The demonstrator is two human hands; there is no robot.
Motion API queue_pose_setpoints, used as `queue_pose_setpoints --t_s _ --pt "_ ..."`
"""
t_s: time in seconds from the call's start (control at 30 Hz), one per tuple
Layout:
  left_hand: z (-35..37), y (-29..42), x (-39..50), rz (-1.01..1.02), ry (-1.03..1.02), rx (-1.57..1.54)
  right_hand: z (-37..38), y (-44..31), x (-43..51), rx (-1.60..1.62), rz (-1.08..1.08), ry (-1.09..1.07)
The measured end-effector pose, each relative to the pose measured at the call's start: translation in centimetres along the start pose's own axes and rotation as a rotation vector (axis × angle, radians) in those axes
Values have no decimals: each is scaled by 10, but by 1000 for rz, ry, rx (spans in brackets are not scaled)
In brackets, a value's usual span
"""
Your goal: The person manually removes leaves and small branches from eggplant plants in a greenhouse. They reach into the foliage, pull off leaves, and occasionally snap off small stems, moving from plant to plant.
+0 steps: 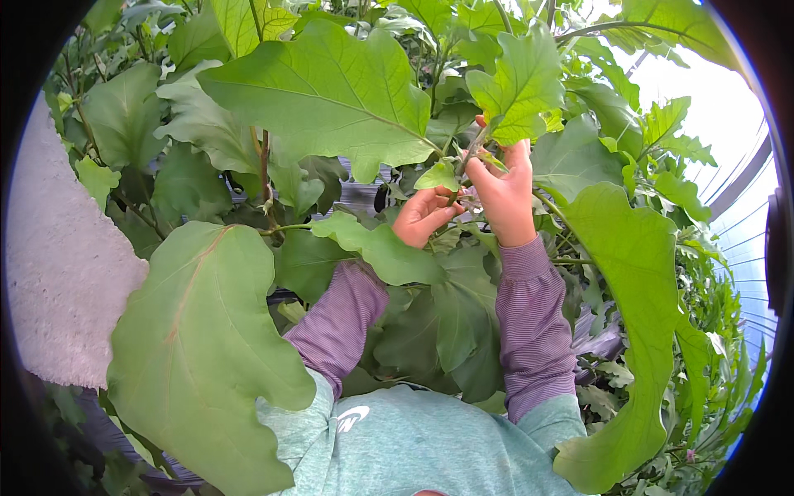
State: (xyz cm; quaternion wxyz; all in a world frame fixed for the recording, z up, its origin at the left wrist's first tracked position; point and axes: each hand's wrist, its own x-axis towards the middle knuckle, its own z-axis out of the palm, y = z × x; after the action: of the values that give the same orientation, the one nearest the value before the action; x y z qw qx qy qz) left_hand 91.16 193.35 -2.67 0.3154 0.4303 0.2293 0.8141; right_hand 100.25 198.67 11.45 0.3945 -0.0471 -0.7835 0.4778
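My right hand grips the upper stem of an eggplant plant, its thumb pressed along the near side and other fingertips partly hidden by a young leaf. Just below and to the left, my left hand has its thumb and fingers together at a small green stalk. A pale purple flower shows between the two hands, partly covered. Above my left hand sits a small leaf. A large broad leaf spreads to the upper left of both hands.
Large leaves hang close in front of me, one at the left and a long curled one at the right. A rough pale grey slab stands at the far left. Translucent ribbed sheeting runs along the right.
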Motion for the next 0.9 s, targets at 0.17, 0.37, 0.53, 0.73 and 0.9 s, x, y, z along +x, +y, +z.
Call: queue_pose_setpoints --t_s 0.17,0.37,0.53,0.73,0.9 --pt "-3 9 -2 17 237 -113 -10 14 17 461 199 -8" --pt "9 12 19 -48 369 29 -15 18 24 227 -145 -210" --pt "13 7 17 -110 223 -53 -6 11 28 -352 -149 169" --pt "7 17 5 -154 80 42 1 13 3 -320 -192 531" --pt "10 13 -4 -25 14 55 28 10 -30 -247 -558 531"
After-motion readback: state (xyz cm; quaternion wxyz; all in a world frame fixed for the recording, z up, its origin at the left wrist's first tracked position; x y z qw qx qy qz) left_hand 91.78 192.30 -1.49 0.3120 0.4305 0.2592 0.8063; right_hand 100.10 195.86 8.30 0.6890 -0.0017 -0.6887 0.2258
